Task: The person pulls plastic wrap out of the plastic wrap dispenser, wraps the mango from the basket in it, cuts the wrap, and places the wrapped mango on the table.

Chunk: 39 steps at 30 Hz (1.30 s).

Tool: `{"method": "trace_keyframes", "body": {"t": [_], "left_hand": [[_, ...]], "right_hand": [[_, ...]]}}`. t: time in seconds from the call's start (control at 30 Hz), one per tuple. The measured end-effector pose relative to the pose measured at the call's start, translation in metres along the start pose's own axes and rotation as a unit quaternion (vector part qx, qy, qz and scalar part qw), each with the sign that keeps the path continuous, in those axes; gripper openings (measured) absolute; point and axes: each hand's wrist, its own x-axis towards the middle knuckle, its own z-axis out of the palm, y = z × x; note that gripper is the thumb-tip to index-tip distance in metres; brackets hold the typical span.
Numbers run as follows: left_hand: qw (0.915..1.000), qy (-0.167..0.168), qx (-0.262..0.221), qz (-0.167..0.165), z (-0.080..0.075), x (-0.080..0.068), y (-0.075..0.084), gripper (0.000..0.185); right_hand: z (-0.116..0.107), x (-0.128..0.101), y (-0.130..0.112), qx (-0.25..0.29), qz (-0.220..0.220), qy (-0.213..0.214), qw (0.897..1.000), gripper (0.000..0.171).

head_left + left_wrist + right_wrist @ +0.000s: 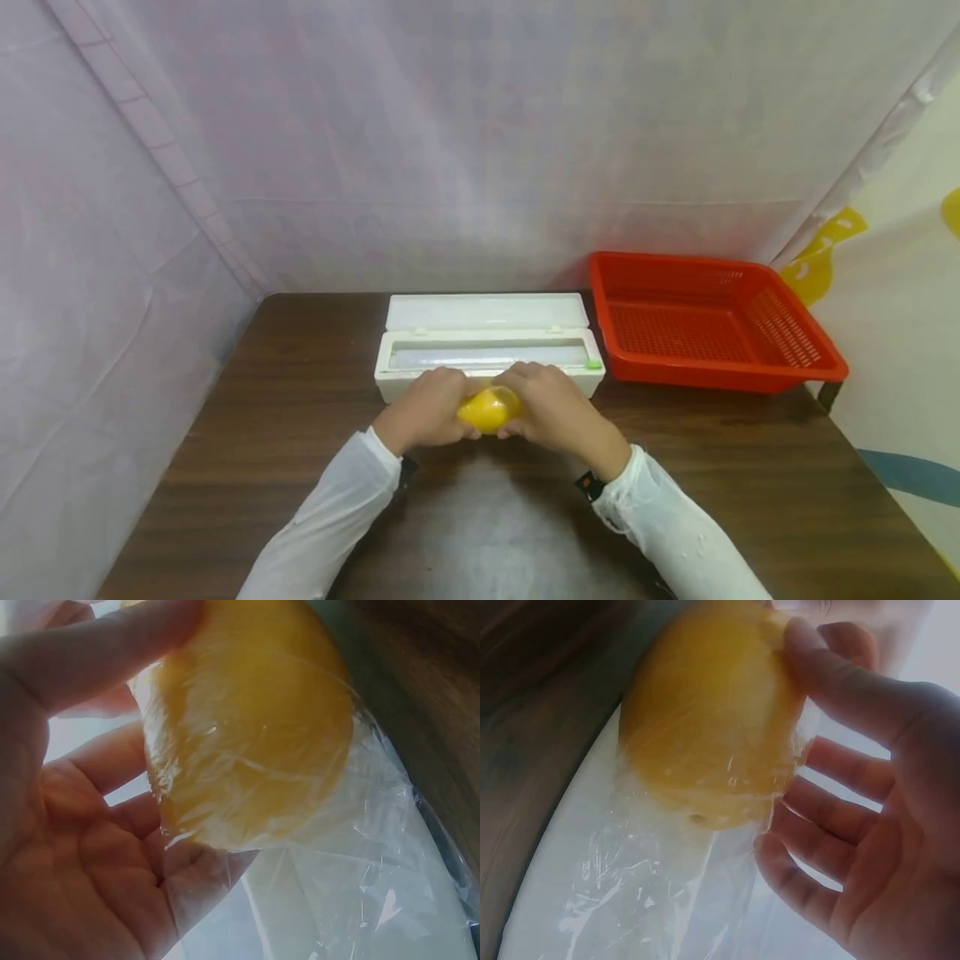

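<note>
A yellow lemon (489, 410) sits between both hands, just above the brown table (285, 433) and right in front of a white cling film dispenser box (487, 312) with its lid open. Clear cling film (352, 900) clings over the lemon (255, 727) and trails away below it. My left hand (429, 410) grips the fruit from the left, thumb (97, 645) over the top and fingers beneath. My right hand (551, 408) grips it from the right, its thumb (840, 682) lying on the lemon (712, 720) and loose film (645, 900) hanging beneath.
An empty red plastic basket (720, 379) stands at the back right of the table, beside the dispenser. Pale fabric walls close in the left side and the back. The table's front edge lies under my sleeves.
</note>
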Motion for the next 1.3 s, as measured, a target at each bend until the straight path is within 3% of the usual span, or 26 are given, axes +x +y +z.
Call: {"method": "trace_keyframes", "body": {"t": [0.2,0.47,0.73,0.83,0.97,1.1,1.3], "left_hand": [[1.0000,0.001,-0.006,-0.002,0.002,0.000,0.001,0.032],[0.9990,-0.019,-0.030,-0.026,0.002,-0.002,0.008,0.035],[0.9956,-0.022,-0.060,-0.068,0.000,-0.005,0.009,0.051],[0.9964,-0.018,-0.055,-0.062,0.001,-0.006,0.013,0.050],[0.9984,0.005,-0.023,-0.051,0.003,-0.006,0.019,0.046],[0.9970,0.022,0.049,-0.055,0.007,-0.005,0.025,0.047],[0.9787,0.039,0.192,-0.063,0.015,-0.005,0.032,0.064]], "right_hand": [[0.004,0.002,0.003,-0.014,-0.005,0.006,1.000,0.042],[0.005,0.002,0.009,0.013,0.002,-0.010,1.000,0.036],[0.004,0.004,0.012,0.020,-0.010,-0.020,1.000,0.031],[0.004,0.004,0.011,0.024,-0.005,-0.031,0.999,0.029],[0.004,0.004,0.012,0.025,0.008,-0.045,0.999,0.030],[0.004,0.003,0.013,0.025,0.017,-0.058,0.998,0.033],[0.005,0.003,0.014,0.025,0.009,-0.063,0.998,0.034]]}}
